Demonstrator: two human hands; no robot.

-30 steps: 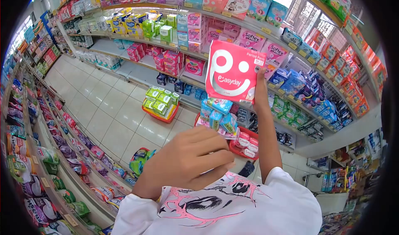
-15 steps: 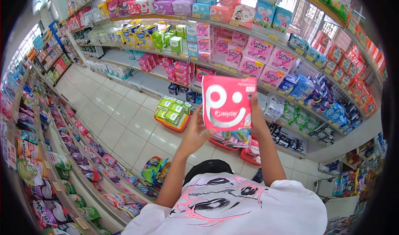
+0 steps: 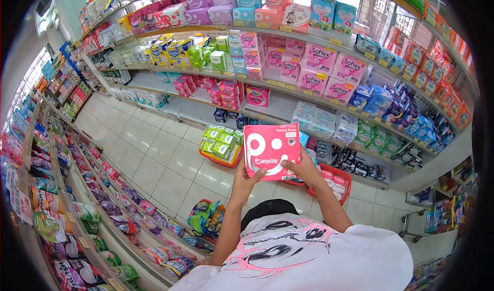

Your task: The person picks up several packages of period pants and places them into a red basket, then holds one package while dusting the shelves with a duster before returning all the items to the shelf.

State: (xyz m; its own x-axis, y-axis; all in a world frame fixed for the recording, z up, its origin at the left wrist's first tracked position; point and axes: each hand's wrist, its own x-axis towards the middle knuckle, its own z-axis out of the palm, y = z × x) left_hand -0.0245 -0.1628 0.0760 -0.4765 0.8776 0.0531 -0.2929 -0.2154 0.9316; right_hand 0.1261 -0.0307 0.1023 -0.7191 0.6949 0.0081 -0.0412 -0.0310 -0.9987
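A red pack of period pants [image 3: 272, 146] with a white smiling face and "easyday" on its front is held out before me, face up. My left hand [image 3: 248, 179] grips its lower left corner, thumb on the front. On the lower right side, my right hand [image 3: 301, 167] closes round the edge, its thumb pressed on the front too. The fingers behind the pack are hidden. Just left of the pack, a red basket [image 3: 226, 162] on the floor holds green packs [image 3: 222, 141]. Another red basket [image 3: 346, 188] with pink and white packs stands to the right.
Shelves ahead carry Softex packs [image 3: 313, 81], purple packs [image 3: 210, 7] and a pink pack [image 3: 258, 96]. A long shelf of pouches [image 3: 110, 208] runs along my left. Colourful bags [image 3: 206, 216] lie on the tiled floor [image 3: 154, 152]. A metal trolley frame [image 3: 411, 226] stands at right.
The pack has come down, nearer my body, with both hands still on it. Both thumbs now lie on its front. The view has shifted slightly.
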